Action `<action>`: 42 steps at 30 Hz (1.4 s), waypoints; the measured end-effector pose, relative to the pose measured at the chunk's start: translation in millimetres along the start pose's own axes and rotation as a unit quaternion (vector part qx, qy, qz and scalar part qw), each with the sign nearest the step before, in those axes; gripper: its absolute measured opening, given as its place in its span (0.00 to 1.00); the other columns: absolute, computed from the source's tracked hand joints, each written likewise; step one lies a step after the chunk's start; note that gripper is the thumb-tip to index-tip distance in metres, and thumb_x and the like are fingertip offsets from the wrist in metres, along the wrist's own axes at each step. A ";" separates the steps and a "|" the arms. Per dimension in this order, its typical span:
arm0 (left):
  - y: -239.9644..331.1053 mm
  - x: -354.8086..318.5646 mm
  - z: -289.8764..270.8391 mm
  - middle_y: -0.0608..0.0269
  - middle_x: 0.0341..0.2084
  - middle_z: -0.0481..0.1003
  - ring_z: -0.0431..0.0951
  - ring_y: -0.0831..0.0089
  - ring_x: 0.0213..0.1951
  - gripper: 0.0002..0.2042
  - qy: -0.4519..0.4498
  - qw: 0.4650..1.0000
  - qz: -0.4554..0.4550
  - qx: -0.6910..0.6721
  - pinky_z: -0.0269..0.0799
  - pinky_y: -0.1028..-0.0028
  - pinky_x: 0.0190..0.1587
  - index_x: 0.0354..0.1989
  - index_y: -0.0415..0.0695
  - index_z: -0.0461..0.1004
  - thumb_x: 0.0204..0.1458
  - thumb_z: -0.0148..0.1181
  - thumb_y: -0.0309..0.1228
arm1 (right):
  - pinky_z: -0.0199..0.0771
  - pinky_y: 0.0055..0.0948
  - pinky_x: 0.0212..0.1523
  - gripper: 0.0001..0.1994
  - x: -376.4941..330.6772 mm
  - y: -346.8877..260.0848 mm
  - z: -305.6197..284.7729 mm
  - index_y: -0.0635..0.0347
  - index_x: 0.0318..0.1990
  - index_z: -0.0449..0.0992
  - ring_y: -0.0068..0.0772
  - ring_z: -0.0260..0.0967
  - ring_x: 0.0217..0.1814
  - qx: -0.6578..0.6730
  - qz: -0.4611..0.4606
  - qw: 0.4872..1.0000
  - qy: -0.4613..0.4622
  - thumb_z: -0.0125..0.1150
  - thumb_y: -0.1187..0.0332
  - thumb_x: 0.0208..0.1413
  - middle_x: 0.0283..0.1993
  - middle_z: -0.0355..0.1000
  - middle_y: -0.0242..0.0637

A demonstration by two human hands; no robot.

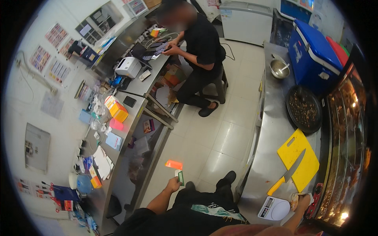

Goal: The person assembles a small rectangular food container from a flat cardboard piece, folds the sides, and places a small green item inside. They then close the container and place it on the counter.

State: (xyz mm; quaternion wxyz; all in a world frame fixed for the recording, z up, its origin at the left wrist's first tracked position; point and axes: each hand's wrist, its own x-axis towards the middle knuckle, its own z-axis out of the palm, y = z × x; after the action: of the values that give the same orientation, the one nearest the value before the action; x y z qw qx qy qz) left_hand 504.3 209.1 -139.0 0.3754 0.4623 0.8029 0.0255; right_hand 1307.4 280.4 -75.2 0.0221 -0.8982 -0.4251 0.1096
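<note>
My left grip (173, 184) pinches a green card (180, 177) upright for reading, while my right grip (303, 202), at four o'clock, closes on a rag (294, 200) by the scale (275, 208) on the bench (267, 157).

It was a small food shop's work area; a lit heated display case (346, 149) held cooked food beside a steel surface (271, 129) with a yellow cutting board (299, 159), knife (289, 173), scale (274, 208) and dark tray (304, 109); a chest freezer (246, 21) and blue cooler (313, 49) stood behind; a receipt printer (128, 67) sat opposite.

Yellow cutting board (300, 157) w/ knife (289, 173), blue cooler (313, 49), dark round tray (304, 109), steel bowl (278, 69).
</note>
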 end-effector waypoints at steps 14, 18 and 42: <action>-250.3 -136.9 21.8 0.47 0.41 0.83 0.84 0.52 0.46 0.14 0.053 0.958 -0.208 -0.189 0.78 0.59 0.51 0.46 0.38 0.80 0.53 0.68 0.30 | 0.76 0.45 0.46 0.12 -190.3 -156.1 -60.6 0.64 0.42 0.82 0.52 0.80 0.43 0.164 -0.069 0.937 0.300 0.61 0.64 0.60 0.39 0.81 0.51; -317.7 -162.9 43.6 0.48 0.40 0.84 0.85 0.54 0.45 0.12 0.068 0.935 -0.236 -0.257 0.78 0.59 0.49 0.44 0.38 0.81 0.53 0.68 0.29 | 0.77 0.40 0.41 0.09 -233.5 -238.8 -3.9 0.62 0.42 0.82 0.46 0.80 0.37 0.211 -0.206 0.925 0.239 0.64 0.68 0.57 0.34 0.80 0.51; -391.8 -132.1 -132.2 0.53 0.34 0.83 0.84 0.64 0.39 0.09 0.093 0.959 -0.075 -0.258 0.77 0.64 0.46 0.44 0.40 0.79 0.57 0.65 0.28 | 0.67 0.29 0.28 0.09 -591.4 -744.9 64.9 0.62 0.40 0.81 0.21 0.64 0.24 0.444 -0.440 0.737 -0.257 0.68 0.66 0.59 0.22 0.70 0.32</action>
State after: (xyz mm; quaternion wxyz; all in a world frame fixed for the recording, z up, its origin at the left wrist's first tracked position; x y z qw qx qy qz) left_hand 176.5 -74.9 -119.7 0.4065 0.2838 0.8328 0.2462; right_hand 364.8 297.4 65.7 0.3545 -0.4370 -0.6655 0.4904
